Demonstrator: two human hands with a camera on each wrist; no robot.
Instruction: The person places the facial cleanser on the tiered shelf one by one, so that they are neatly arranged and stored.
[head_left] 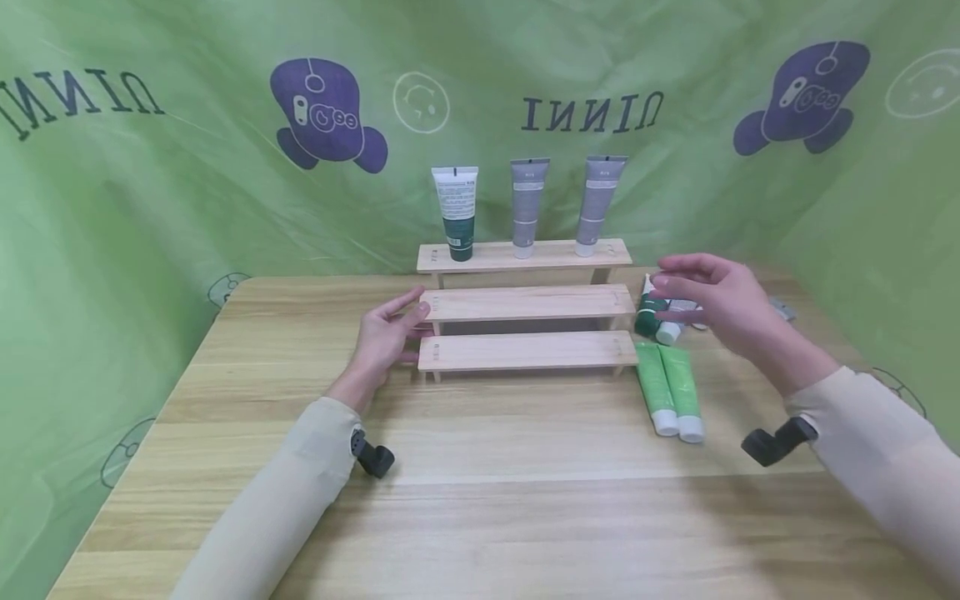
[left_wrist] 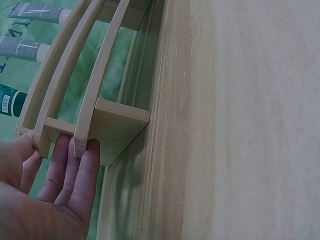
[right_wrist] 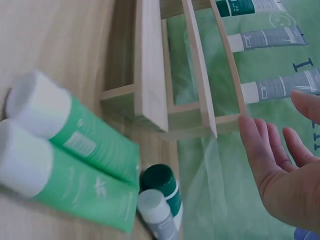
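Note:
A three-step wooden display rack [head_left: 525, 352] stands on the table. At its left end my left hand [head_left: 382, 337] holds on, thumb at the middle step and fingers [left_wrist: 82, 182] around the lower step's end. On the top step a white and dark green tube [head_left: 454, 212] and two grey tubes [head_left: 527, 204] stand upright on their caps. My right hand [head_left: 723, 304] hovers, empty with fingers apart, at the rack's right. Below it lie a dark green-capped tube [right_wrist: 161, 181] and a grey tube [right_wrist: 156, 212], partly hidden by the hand in the head view.
Two bright green tubes [head_left: 678, 383] with white caps lie side by side by the rack's front right corner. A green printed cloth [head_left: 480, 50] hangs behind and beside the wooden table [head_left: 510, 517]. Something small and grey [head_left: 782, 310] lies beyond my right hand.

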